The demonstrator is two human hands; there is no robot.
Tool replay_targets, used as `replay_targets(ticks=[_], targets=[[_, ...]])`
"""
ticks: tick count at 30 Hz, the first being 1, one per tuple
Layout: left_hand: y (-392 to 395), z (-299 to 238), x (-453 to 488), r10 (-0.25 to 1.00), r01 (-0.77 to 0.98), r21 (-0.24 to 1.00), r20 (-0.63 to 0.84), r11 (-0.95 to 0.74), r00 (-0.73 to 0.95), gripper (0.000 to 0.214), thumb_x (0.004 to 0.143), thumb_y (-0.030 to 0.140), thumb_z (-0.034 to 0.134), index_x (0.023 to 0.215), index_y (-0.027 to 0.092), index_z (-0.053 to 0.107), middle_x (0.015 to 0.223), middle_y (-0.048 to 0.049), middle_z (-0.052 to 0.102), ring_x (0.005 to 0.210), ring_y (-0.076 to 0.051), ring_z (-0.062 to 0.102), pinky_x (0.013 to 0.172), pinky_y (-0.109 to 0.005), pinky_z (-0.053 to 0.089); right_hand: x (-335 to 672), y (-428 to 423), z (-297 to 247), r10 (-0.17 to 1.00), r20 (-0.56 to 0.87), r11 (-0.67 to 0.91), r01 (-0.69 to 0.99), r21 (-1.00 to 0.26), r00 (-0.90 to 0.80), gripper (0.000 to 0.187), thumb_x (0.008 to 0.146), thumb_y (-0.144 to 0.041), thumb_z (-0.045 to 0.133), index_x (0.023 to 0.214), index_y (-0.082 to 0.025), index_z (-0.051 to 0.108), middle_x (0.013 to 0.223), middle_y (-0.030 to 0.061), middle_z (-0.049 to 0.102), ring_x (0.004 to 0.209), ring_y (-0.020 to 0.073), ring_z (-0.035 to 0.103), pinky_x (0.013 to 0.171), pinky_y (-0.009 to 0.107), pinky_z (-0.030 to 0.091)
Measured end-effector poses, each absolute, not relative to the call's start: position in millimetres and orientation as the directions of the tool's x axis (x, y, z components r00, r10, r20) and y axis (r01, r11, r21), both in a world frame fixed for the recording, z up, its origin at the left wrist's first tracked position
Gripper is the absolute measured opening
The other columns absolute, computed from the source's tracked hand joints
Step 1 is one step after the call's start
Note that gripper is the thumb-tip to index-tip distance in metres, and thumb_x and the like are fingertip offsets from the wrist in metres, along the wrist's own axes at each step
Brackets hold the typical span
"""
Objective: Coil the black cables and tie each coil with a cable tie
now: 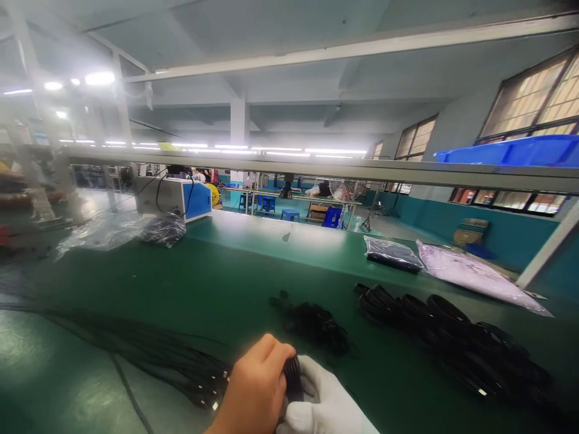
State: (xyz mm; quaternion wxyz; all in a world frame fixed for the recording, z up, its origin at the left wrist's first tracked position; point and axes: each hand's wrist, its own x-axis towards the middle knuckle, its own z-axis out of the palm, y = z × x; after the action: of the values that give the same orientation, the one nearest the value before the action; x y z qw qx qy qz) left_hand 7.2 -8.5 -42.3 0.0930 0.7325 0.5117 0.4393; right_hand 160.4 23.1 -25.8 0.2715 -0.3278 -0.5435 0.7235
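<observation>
Low in the middle of the view, my bare left hand (pixel 256 389) and my white-gloved right hand (pixel 323 401) are both closed around a coiled black cable (pixel 293 378) held between them, just above the green table (pixel 217 283). A bundle of long loose black cables (pixel 149 352) with plug ends lies to the left of my hands. A small heap of black ties or cable pieces (pixel 314 322) sits just beyond them.
A row of coiled black cables (pixel 447 337) lies on the right. Farther back are a bag of black parts (pixel 391 253), a pale plastic bag (pixel 474 274), crumpled clear bags (pixel 122 232), and a white and blue machine (pixel 174 197). A shelf rail (pixel 316 169) crosses overhead with a blue bin (pixel 511 150).
</observation>
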Motion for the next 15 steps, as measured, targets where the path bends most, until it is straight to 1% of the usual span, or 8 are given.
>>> replay_targets(ticks=[1, 3, 4, 6, 8, 10, 13, 15], targets=[[-7.6, -44.8, 6.6, 0.803, 0.672, 0.559, 0.590, -0.485, 0.089, 0.039, 0.074, 0.000, 0.038, 0.099, 0.020, 0.061, 0.086, -0.0043, 0.058, 0.077, -0.017, 0.057, 0.068, -0.026, 0.044, 160.1, 23.6, -26.6, 0.743, -0.179, -0.265, -0.039, -0.963, -0.645, 0.050, 0.051, -0.007, 0.063, 0.101, -0.013, 0.060, 0.090, 0.0046, 0.062, 0.088, 0.0241, 0.061, 0.070, 0.030, 0.049], [-6.6, -45.8, 5.2, 0.784, 0.657, 0.572, 0.619, -0.491, 0.046, 0.034, 0.078, 0.001, 0.039, 0.093, 0.019, 0.064, 0.079, -0.0031, 0.057, 0.070, -0.015, 0.057, 0.064, -0.024, 0.043, 159.8, 23.7, -28.7, 0.729, -0.163, -0.289, -0.083, -0.954, -0.665, 0.052, 0.053, -0.012, 0.063, 0.104, -0.014, 0.059, 0.096, 0.0053, 0.062, 0.090, 0.0253, 0.062, 0.078, 0.035, 0.050], [-6.6, -44.4, 4.7, 0.799, 0.642, 0.605, 0.601, -0.471, 0.020, 0.032, 0.078, 0.002, 0.041, 0.090, 0.019, 0.065, 0.076, -0.0025, 0.057, 0.068, -0.014, 0.057, 0.062, -0.023, 0.043, 159.8, 23.6, -29.8, 0.724, -0.161, -0.299, -0.094, -0.950, -0.671, 0.052, 0.054, -0.013, 0.063, 0.106, -0.015, 0.058, 0.098, 0.0059, 0.062, 0.090, 0.0258, 0.062, 0.080, 0.037, 0.050], [-6.7, -39.5, 4.6, 0.850, 0.603, 0.683, 0.526, -0.413, -0.015, 0.032, 0.078, 0.002, 0.044, 0.091, 0.020, 0.067, 0.078, -0.0021, 0.058, 0.070, -0.014, 0.058, 0.064, -0.022, 0.043, 159.6, 23.3, -31.8, 0.730, -0.167, -0.288, -0.077, -0.954, -0.663, 0.054, 0.054, -0.012, 0.063, 0.108, -0.016, 0.057, 0.099, 0.0063, 0.061, 0.090, 0.0260, 0.062, 0.080, 0.038, 0.050], [-5.7, -35.1, 6.0, 0.879, 0.554, 0.734, 0.476, -0.393, -0.007, 0.035, 0.077, 0.002, 0.045, 0.094, 0.021, 0.068, 0.082, -0.0022, 0.059, 0.073, -0.014, 0.058, 0.066, -0.022, 0.043, 158.9, 22.9, -33.2, 0.744, -0.159, -0.263, -0.065, -0.963, -0.649, 0.056, 0.054, -0.009, 0.065, 0.109, -0.016, 0.057, 0.099, 0.0067, 0.062, 0.091, 0.0262, 0.062, 0.079, 0.038, 0.050], [-3.0, -32.8, 8.0, 0.894, 0.512, 0.772, 0.447, -0.378, -0.014, 0.036, 0.076, 0.002, 0.044, 0.093, 0.021, 0.070, 0.081, -0.0020, 0.057, 0.073, -0.014, 0.058, 0.066, -0.022, 0.043, 157.5, 21.4, -33.5, 0.749, -0.143, -0.279, -0.112, -0.954, -0.647, 0.056, 0.056, -0.014, 0.071, 0.111, -0.017, 0.057, 0.100, 0.0081, 0.061, 0.092, 0.0266, 0.060, 0.075, 0.037, 0.051], [2.4, -28.4, 7.7, 0.913, 0.487, 0.808, 0.404, -0.331, -0.050, 0.034, 0.074, 0.002, 0.044, 0.084, 0.019, 0.070, 0.079, -0.0017, 0.056, 0.071, -0.014, 0.056, 0.064, -0.022, 0.042, 156.1, 16.5, -30.7, 0.729, -0.113, -0.358, -0.236, -0.904, -0.675, 0.054, 0.060, -0.029, 0.079, 0.108, -0.016, 0.059, 0.099, 0.0087, 0.060, 0.085, 0.0231, 0.060, 0.066, 0.031, 0.050], [4.8, -21.3, 2.4, 0.942, 0.451, 0.844, 0.335, -0.291, -0.019, 0.032, 0.071, 0.004, 0.047, 0.086, 0.019, 0.070, 0.081, -0.0017, 0.058, 0.073, -0.014, 0.056, 0.066, -0.024, 0.042, 157.6, 12.5, -27.5, 0.691, -0.090, -0.445, -0.324, -0.835, -0.718, 0.051, 0.063, -0.033, 0.081, 0.106, -0.015, 0.061, 0.097, 0.0073, 0.059, 0.079, 0.0183, 0.060, 0.064, 0.026, 0.048]])
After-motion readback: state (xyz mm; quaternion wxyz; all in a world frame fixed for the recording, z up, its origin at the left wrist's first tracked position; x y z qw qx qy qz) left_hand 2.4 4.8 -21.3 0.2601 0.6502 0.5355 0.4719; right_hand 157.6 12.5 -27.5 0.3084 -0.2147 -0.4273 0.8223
